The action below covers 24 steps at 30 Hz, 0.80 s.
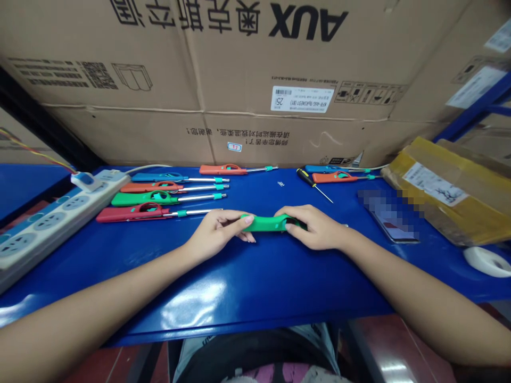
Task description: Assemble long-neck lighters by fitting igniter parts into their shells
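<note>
A green lighter handle (268, 223) lies across the middle of the blue table (247, 287), held at both ends. My left hand (217, 233) pinches its left end with thumb and fingers closed. At the right end, my right hand (315, 227) wraps around it. Behind the left hand, a row of long-nosed lighters lies side by side: a blue lighter (159, 177), an orange lighter (154, 186), a green lighter (146, 199) and a red lighter (131, 213). Another orange lighter (223, 169) lies further back.
A white power strip (51, 218) runs along the left. A small screwdriver (309, 181) and two more lighters (339, 174) lie at the back right. A phone (389, 218), a yellow-taped parcel (451, 186) and a tape roll (487, 260) sit right. Big cardboard boxes (239, 80) stand behind.
</note>
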Available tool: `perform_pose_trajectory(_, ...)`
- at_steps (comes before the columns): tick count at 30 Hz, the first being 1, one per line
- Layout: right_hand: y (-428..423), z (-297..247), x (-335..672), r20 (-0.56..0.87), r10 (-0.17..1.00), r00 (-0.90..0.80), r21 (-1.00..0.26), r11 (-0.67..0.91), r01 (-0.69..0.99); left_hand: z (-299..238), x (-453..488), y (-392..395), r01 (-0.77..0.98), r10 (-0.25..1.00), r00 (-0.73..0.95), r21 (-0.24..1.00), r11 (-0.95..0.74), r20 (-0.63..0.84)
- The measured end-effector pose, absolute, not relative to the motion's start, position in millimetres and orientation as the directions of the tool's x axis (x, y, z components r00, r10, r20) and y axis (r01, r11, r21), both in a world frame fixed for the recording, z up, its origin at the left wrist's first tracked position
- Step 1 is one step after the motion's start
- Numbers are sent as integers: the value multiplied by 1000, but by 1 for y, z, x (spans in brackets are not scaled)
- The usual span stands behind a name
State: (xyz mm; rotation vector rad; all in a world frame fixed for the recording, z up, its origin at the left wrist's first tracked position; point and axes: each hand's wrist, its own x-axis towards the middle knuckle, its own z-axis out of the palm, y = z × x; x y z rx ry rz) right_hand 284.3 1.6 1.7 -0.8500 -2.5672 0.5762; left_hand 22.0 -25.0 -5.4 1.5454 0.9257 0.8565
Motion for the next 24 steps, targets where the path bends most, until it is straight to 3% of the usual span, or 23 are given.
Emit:
perform_pose_trajectory(6,-4,-2,282,243,582,-776,-396,790,469,-9,26,-25,113,872,489,988,-102,34)
perform_pose_trajectory(11,-3,-1,281,427,481,-765,-97,866,490,-8,27,-25,66,893,447,997,27,-54)
perform_pose_trajectory(13,-3,0,282,471,443,-762,-34,873,486,-8,26,-25,33,893,435,993,111,-115)
perform_pose_trajectory(17,-2,1,283,396,517,-759,-104,847,522,-11,24,-24,0,895,434,994,114,-102)
perform_pose_trajectory(24,-6,0,275,212,674,-707,-420,716,557,-21,28,-28,124,879,473,984,-131,57)
